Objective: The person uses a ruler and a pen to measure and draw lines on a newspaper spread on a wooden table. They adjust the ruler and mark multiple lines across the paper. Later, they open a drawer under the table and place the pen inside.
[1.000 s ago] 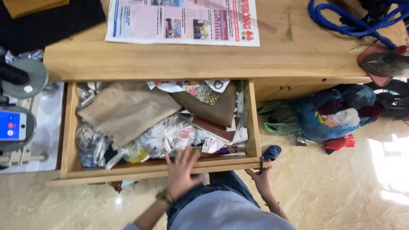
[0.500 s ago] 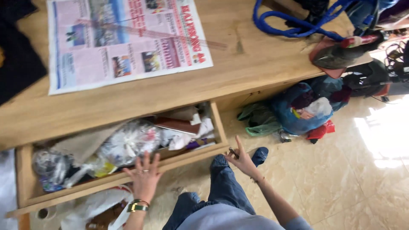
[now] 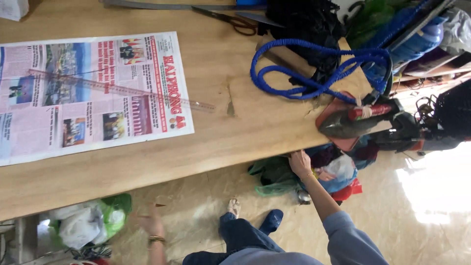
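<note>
Hands under the tabletop (image 3: 216, 147) edge

Right hand (image 3: 300, 163) touches the edge, fingers curled, holding nothing; bags (image 3: 338, 172) just beside. Left hand (image 3: 151, 224), blurred, fingers spread, empty, near a green bag (image 3: 115, 213).

A newspaper (image 3: 91, 95) is spread flat on the left part of the wooden bench (image 3: 235, 132), a broad rectangular sheet printed with red headings, grey text blocks and small colour photographs. A clear ruler (image 3: 162, 98) is laid slantwise across it.

Below the bench edge at the lower left, white and green plastic bags (image 3: 91, 221) are bunched on the floor. Under the right part of the bench, a white and blue plastic bag (image 3: 338, 172) is wedged among bundled cloth, with a red piece just beside it. No screens or signs are seen.
</note>
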